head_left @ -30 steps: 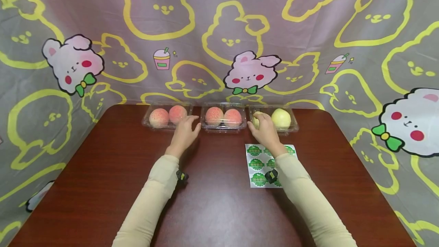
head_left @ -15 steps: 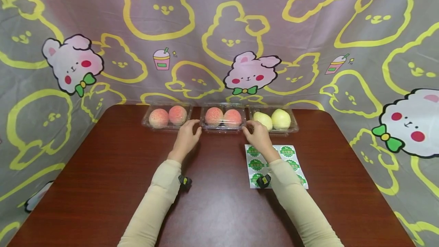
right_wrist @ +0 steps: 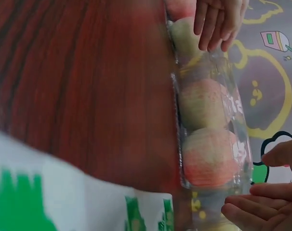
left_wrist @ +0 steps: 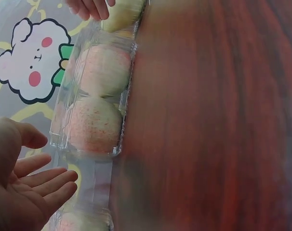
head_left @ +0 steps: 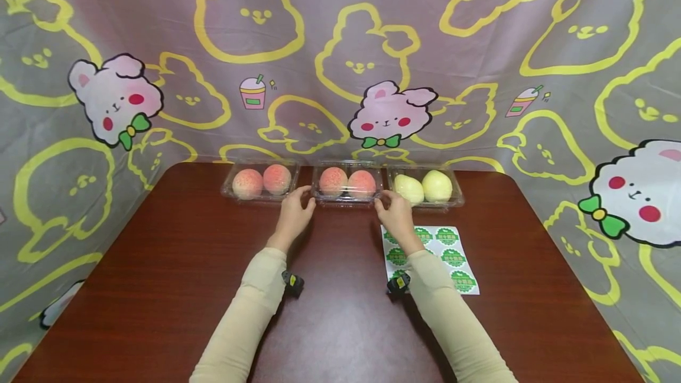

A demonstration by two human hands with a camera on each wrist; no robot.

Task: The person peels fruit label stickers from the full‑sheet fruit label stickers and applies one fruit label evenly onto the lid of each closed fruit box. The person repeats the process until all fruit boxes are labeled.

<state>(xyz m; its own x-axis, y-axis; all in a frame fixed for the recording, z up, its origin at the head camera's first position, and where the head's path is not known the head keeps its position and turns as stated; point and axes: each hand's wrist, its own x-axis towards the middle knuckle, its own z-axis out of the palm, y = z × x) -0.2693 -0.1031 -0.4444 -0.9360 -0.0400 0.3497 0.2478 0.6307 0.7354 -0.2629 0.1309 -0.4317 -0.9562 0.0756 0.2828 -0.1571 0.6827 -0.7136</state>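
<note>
A patterned cloth [head_left: 308,84] hangs behind and at both sides, printed with yellow outlined figures, white bunny heads and small pink cups. Below it spreads a dark reddish-brown counter [head_left: 340,336], its grain showing in both wrist views. Two cream sleeves, the left sleeve [head_left: 239,324] and the right sleeve [head_left: 452,318], reach forward over it.

A white sheet [head_left: 449,259] with round green labels lies on the counter, partly under the right forearm. Beyond it, along the far edge, three clear plastic boxes stand in a row: a left box [head_left: 255,198], a middle box [head_left: 346,200] and a right box [head_left: 444,202].

The middle box sits between the hands. The left hand [head_left: 294,216] is just beside its left end, thumb and fingers parted, loose and released. The right hand [head_left: 396,216] is at its right end in the same way — fingers unclenched, thumb held apart. Whether any fingertip touches the plastic, I cannot tell.

The middle box holds two pink peaches [head_left: 333,182] side by side, and the left box two more peaches [head_left: 247,184]. The right box holds two pale yellow fruits [head_left: 437,186]. Smallest are the black wrist units — one on the left cuff [head_left: 293,283], one on the right [head_left: 398,285].
</note>
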